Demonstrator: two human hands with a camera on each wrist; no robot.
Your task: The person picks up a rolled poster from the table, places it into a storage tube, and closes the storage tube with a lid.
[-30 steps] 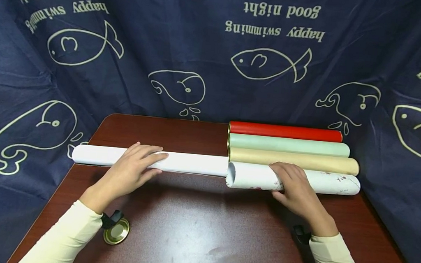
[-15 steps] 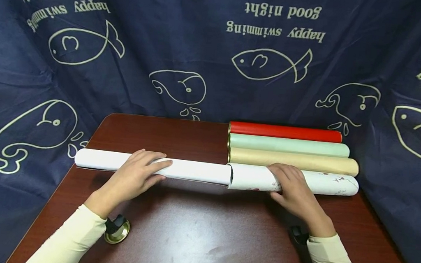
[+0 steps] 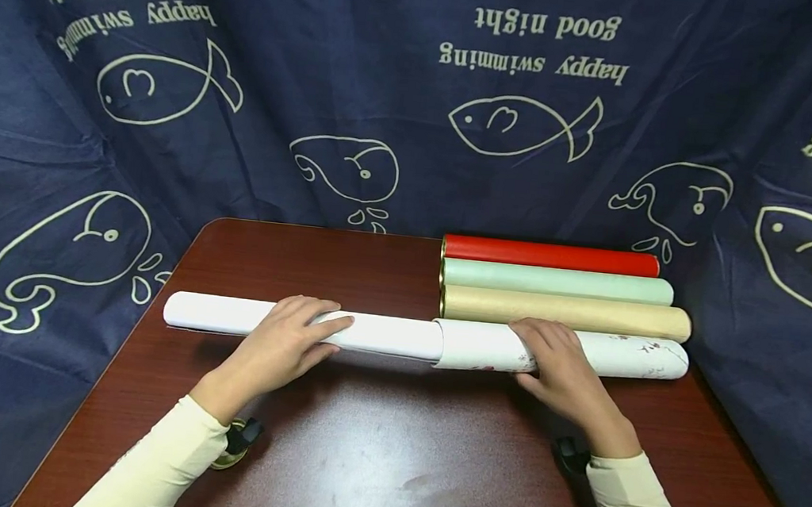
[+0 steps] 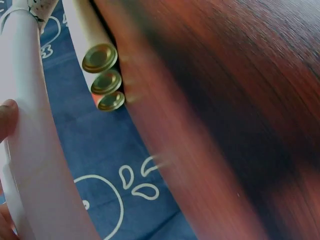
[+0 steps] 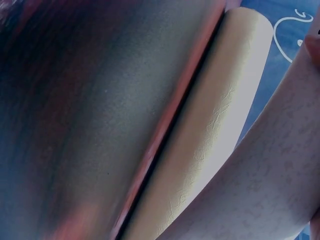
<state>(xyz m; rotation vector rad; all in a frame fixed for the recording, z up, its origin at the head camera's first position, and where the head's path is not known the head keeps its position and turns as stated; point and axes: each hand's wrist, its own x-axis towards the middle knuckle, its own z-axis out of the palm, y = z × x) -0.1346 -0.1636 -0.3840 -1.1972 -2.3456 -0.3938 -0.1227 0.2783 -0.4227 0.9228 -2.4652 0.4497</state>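
Observation:
A long roll of white paper (image 3: 385, 335) lies across the dark wooden table (image 3: 390, 459). My left hand (image 3: 284, 347) grips it near its middle, fingers curled over the top. The roll's right end sits inside the open mouth of a white tube with a faint printed pattern (image 3: 627, 357), which my right hand (image 3: 558, 365) holds near that mouth. In the left wrist view the white roll (image 4: 35, 150) runs up the left side with my thumb (image 4: 6, 117) on it. The right wrist view shows the white tube (image 5: 265, 185) close up.
Three closed tubes lie side by side behind the white one: red (image 3: 549, 255), pale green (image 3: 554, 281), beige (image 3: 566, 314), their gold end caps (image 4: 100, 57) facing left. A loose gold cap (image 3: 221, 459) lies by my left sleeve. Dark blue printed cloth (image 3: 390, 85) surrounds the table.
The paper roll has slid to the right with my left hand, and its end has gone into the white tube's open mouth. The right hand has kept its hold on the tube.

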